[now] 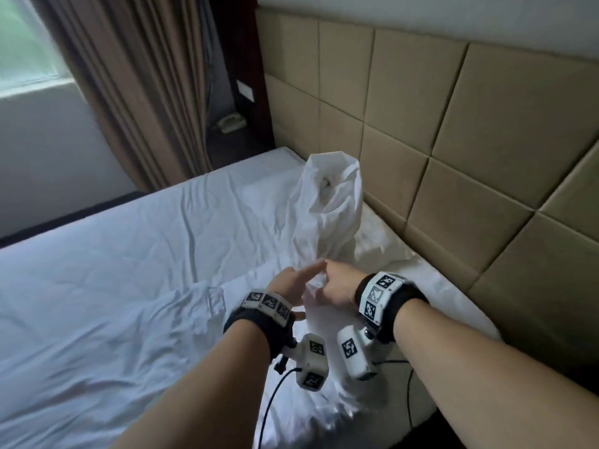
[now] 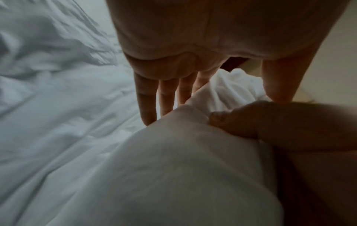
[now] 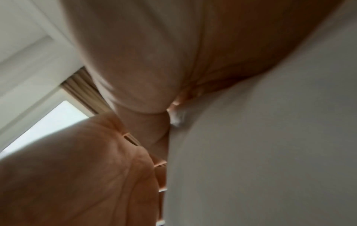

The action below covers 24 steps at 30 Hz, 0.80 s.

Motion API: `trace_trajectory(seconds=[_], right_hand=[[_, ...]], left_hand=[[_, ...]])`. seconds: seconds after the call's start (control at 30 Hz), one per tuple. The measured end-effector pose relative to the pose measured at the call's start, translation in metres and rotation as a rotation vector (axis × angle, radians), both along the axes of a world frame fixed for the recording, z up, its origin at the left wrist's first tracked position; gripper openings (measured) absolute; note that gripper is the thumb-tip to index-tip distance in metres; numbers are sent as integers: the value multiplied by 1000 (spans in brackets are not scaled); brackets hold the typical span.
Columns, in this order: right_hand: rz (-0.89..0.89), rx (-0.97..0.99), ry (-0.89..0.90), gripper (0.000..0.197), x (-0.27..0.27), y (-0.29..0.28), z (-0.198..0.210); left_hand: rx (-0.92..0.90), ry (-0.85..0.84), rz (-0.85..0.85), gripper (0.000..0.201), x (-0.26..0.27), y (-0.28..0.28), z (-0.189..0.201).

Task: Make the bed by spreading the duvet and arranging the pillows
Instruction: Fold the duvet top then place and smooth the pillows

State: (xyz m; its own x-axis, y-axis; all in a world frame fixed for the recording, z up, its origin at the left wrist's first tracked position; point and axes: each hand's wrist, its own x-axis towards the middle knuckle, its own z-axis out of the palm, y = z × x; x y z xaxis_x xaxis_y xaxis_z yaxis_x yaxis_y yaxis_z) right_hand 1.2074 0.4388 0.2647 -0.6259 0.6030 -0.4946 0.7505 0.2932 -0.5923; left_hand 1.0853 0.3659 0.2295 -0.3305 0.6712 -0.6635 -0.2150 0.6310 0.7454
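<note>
A white pillow in a loose, crumpled case stands on end near the headboard, its empty top flopping upward. My right hand grips a bunch of the case fabric with curled fingers, and this shows as a fist in the left wrist view. My left hand is right beside it with straight fingers touching the same pillow. In the right wrist view the pillow fabric fills the right side and hides my right fingers. A wrinkled white duvet lies over the bed.
A tan padded headboard runs along the right. A brown curtain and a window are at the back left. A telephone sits on a dark nightstand in the corner. Black cables hang from my wrist cameras.
</note>
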Motion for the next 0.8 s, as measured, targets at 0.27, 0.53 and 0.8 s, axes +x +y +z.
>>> trace_trajectory(seconds=[0.27, 0.53, 0.8], right_hand=[[174, -126, 236, 72, -94, -205, 43], [283, -278, 317, 66, -162, -289, 59], [17, -90, 401, 16, -192, -274, 24]], left_hand=[[90, -116, 186, 53, -100, -197, 45], [149, 160, 353, 38, -167, -301, 37], [210, 278, 385, 51, -203, -306, -30]])
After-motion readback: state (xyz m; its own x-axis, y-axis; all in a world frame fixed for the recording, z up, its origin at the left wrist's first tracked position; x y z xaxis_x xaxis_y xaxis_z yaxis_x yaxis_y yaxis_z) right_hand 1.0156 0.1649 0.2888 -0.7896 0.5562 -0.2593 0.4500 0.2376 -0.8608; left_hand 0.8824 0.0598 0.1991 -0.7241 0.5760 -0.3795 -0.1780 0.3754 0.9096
